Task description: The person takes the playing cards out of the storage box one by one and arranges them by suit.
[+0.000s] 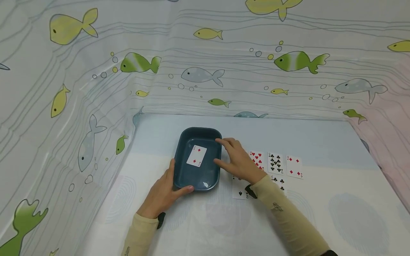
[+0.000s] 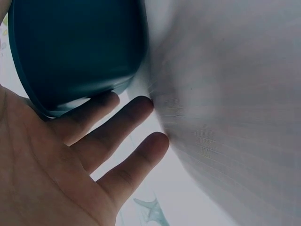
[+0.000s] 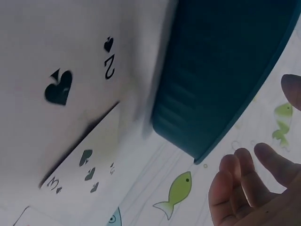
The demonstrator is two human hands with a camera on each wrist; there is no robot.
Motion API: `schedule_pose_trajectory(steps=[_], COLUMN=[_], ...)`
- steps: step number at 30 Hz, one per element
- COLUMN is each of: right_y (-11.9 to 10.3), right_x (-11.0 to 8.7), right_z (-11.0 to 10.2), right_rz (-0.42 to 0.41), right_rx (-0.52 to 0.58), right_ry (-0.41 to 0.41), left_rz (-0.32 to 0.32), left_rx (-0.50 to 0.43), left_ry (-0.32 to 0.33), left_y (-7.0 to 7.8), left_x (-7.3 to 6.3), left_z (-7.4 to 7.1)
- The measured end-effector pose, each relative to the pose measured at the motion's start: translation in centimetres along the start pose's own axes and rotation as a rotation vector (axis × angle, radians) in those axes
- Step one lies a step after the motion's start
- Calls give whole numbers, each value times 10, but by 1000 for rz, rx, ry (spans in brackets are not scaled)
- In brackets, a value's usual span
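A dark blue rectangular dish (image 1: 209, 177) stands on the table with a two of diamonds card (image 1: 196, 155) lying face up inside. My left hand (image 1: 161, 193) is at its near left corner, thumb along the near rim and fingers against the left side. In the left wrist view those fingers (image 2: 117, 136) are spread and fairly straight beneath the dish's wall. My right hand (image 1: 238, 160) is beside the right rim, thumb and forefinger apart, their tips overlapping the rim in the head view. The right wrist view shows its fingers (image 3: 242, 183) loosely bent, holding nothing.
Right of the dish lie face-up cards in rows: hearts (image 1: 257, 160), clubs (image 1: 276, 163), a four of diamonds (image 1: 294, 167) and a two of spades (image 1: 239, 188). The right forearm partly covers the nearer row. A three of spades (image 3: 89, 162) shows beside the two. Fish-patterned cloth (image 1: 205, 76) surrounds the table.
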State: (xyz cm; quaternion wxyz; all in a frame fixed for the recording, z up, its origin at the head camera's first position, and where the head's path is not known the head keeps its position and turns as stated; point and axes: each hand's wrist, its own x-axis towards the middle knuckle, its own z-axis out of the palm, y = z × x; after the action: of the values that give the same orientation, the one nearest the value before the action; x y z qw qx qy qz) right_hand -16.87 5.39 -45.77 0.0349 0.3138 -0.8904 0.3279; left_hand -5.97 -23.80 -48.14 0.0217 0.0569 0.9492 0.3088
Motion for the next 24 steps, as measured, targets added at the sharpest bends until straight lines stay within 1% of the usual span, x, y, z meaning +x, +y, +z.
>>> schedule_pose_trajectory(steps=[5, 13, 21, 24], right_y=[-5, -13, -19, -22], right_x=[8, 21, 43, 50], right_z=[5, 10, 16, 20], right_rz=[-16, -30, -52, -57], right_rx=[9, 44, 41, 38], right_ry=[-5, -41, -39, -50], left_rz=[6, 10, 3, 2], left_rx=[10, 16, 25, 25], left_ry=[3, 4, 4, 5], left_y=[1, 1, 0, 0], left_x=[2, 2, 1, 1], left_z=[0, 0, -1, -1])
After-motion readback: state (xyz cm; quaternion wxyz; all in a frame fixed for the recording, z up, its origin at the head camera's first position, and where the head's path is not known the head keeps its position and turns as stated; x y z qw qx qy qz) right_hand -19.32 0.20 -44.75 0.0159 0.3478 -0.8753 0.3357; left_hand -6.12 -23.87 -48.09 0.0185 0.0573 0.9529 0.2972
